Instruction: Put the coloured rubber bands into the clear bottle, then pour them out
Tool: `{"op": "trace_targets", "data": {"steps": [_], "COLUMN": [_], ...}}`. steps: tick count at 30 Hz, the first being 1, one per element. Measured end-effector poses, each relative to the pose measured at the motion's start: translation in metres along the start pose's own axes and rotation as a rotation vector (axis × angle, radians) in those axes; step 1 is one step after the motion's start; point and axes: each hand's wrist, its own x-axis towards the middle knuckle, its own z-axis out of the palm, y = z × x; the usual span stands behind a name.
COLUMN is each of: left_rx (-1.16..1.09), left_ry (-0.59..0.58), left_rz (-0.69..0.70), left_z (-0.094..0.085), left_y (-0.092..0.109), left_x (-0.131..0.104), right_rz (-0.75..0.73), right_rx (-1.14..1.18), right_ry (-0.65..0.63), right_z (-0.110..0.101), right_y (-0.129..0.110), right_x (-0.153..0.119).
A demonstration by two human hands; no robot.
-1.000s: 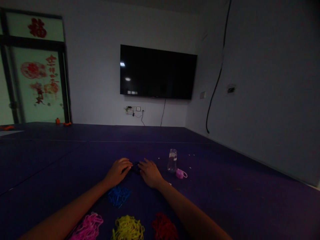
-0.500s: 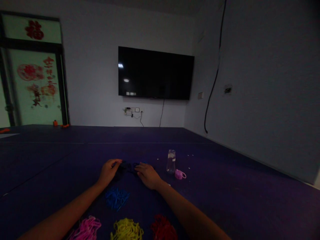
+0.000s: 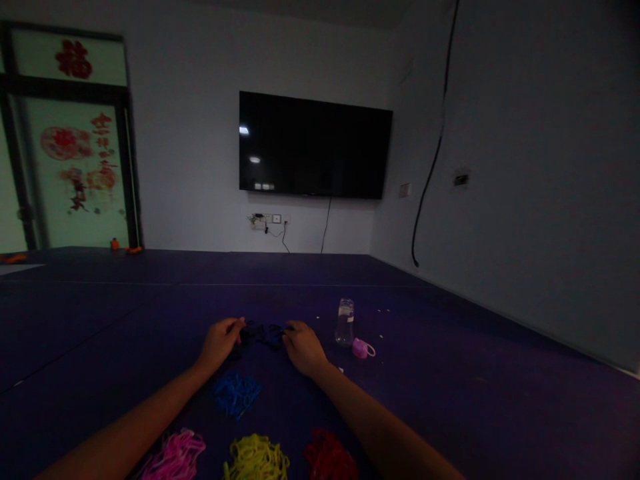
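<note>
Dark bands (image 3: pixel 260 334) lie in a loose heap between my two hands on the purple table (image 3: pixel 200 303). At the heap's left edge is my left hand (image 3: pixel 220 343), its thumb and fingers pinched on dark strands. My right hand (image 3: pixel 304 348) touches the right side, fingertips together on a dark or blue band. Nearer to me lies a pile of blue bands (image 3: pixel 237 394). Along the bottom are pink bands (image 3: pixel 176 456), yellow bands (image 3: pixel 256 457) and red bands (image 3: pixel 329 456). What exactly the fingertips grip is too dark to tell.
A clear bottle (image 3: pixel 345 324) stands right of my right hand, with a pink cap (image 3: pixel 361 349) beside it. Small white scraps (image 3: pixel 341 370) are scattered nearby. Orange objects (image 3: pixel 115 245) sit at the table's far left edge. A screen (image 3: pixel 315 147) hangs on the wall.
My right hand has shifted slightly right, and its fingers have drawn together at the heap's edge. More of the dark heap shows. My left hand has barely moved.
</note>
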Motion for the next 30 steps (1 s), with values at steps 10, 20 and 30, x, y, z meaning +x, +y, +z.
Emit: {"op": "trace_targets", "data": {"steps": [10,20,30], "left_rx": [-0.167,-0.198,-0.063], "left_ry": [-0.124,-0.004,-0.034], "left_rz": [-0.138,-0.094,-0.089], "left_z": [0.0043,0.0037,0.0046], "left_y": [-0.0017,0.0004,-0.0057], "left_x": [-0.0025,-0.0022,-0.0016], "right_rz": [0.060,-0.235,-0.243], "right_rx": [-0.084,0.032,-0.015], "right_ry": [-0.026,-0.074,-0.110], "right_z": [-0.0055,-0.0041,-0.0032], "right_y": [-0.0018,-0.0035,-0.0035], "right_x": [0.0014,-0.0010,-0.0025]}}
